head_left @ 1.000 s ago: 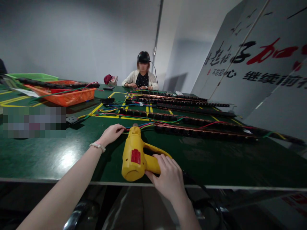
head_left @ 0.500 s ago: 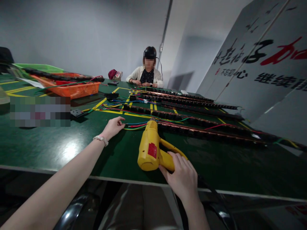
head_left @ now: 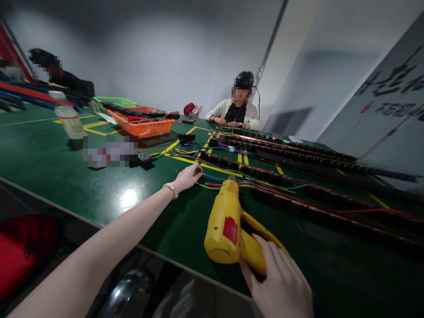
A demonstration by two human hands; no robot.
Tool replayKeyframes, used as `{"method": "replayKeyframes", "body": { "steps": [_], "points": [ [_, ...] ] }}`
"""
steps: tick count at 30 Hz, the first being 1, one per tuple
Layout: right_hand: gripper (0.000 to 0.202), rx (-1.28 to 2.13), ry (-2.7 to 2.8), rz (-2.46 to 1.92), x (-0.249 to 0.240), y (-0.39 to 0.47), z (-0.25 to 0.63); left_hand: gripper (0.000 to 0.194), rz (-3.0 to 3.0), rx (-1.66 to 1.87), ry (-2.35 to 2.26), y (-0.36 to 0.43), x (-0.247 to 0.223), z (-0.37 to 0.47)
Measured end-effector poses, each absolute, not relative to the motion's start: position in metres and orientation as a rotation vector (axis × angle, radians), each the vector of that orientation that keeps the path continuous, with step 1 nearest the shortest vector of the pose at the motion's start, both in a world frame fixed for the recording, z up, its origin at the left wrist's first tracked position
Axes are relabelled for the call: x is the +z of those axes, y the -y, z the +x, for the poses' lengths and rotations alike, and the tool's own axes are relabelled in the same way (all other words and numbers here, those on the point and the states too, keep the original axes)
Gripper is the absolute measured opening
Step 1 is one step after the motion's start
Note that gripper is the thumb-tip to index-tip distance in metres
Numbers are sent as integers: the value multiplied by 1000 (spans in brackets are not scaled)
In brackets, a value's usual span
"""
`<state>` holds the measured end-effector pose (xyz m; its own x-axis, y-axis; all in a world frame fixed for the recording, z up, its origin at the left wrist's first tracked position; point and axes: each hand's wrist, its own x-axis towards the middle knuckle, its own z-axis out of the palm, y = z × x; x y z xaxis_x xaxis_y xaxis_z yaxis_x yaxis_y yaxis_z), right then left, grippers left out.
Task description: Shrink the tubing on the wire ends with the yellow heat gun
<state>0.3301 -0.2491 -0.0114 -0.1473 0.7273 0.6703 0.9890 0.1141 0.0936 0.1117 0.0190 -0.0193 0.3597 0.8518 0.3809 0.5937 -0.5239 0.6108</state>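
My right hand [head_left: 280, 274] is wrapped round the handle of a yellow heat gun [head_left: 222, 225] with a red label. Its metal nozzle points away from me, over coloured wires. To the left of it my left hand [head_left: 188, 177], a white band at the wrist, is closed in a pinch at the ends of these wires. The blue wire [head_left: 213, 178] runs to its fingertips; a green-yellow wire [head_left: 208, 187] lies just below. Exactly which wires are gripped is hard to make out. From the wires a long dark strip with copper-coloured edges [head_left: 318, 211] stretches to the right.
Several more long strips [head_left: 265, 171] lie beyond on the green table [head_left: 109, 194]. An orange basket [head_left: 155, 129], a green basket [head_left: 115, 101] and a bottle [head_left: 71, 121] stand to the left. One co-worker [head_left: 236, 108] sits opposite, another person [head_left: 62, 75] far left.
My view has swung left and tilted, so the scene sits further right and the bottle and second person show. My right hand still grips the heat gun; my left hand stays at the wire ends.
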Motion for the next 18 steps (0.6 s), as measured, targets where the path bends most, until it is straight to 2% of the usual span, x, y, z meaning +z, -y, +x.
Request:
{"method": "replayKeyframes", "body": {
  "steps": [5,11,18],
  "points": [
    [47,-660,2011,-1616,-11,235,310,12,2194,975,-1122,-22,-20,112],
    [47,-652,2034,-1557,-10,229,300,19,2456,766,-999,-25,-17,105],
    [42,-668,2038,-1520,-7,227,300,15,2435,794,-1212,-15,-12,110]
  ]
}}
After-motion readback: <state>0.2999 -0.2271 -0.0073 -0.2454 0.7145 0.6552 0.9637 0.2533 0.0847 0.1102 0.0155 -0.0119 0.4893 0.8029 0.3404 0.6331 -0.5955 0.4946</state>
